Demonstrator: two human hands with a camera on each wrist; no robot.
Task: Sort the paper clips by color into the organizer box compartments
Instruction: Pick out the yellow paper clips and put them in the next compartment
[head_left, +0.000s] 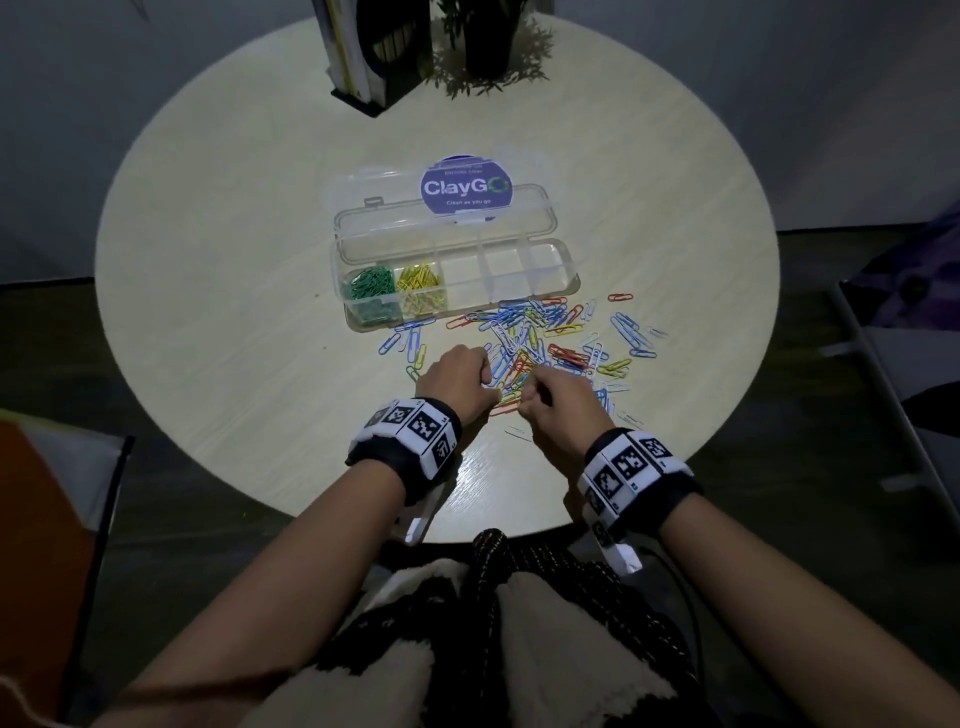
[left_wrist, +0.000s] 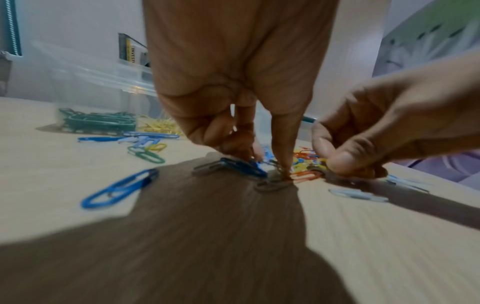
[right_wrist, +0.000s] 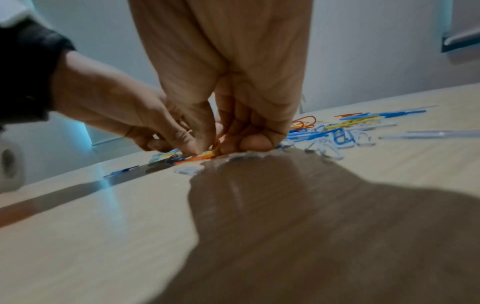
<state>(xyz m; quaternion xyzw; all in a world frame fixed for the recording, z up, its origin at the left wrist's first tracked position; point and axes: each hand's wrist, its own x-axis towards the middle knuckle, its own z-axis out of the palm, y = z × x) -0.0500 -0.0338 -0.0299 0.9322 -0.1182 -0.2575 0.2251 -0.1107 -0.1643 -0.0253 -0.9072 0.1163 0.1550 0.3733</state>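
A clear organizer box (head_left: 567, 262) lies open on the round table (head_left: 234, 322). Its leftmost compartment holds green clips (head_left: 371, 291) and the one beside it yellow clips (head_left: 421, 288); the other compartments look bare. A mixed pile of paper clips (head_left: 550, 332) is spread in front of the box. Both hands are at the pile's near edge, fingers curled down. My left hand (left_wrist: 262, 164) pinches at a dark blue clip (left_wrist: 244, 165) on the table. My right hand (right_wrist: 210, 148) pinches a yellow clip (right_wrist: 217, 146) just above an orange clip (right_wrist: 194, 158).
The box lid (head_left: 466, 187) with a purple sticker stands open behind the compartments. A black book holder (head_left: 363, 57) and a potted plant (head_left: 485, 41) stand at the table's far edge. A few blue clips (head_left: 410, 335) lie left of the pile.
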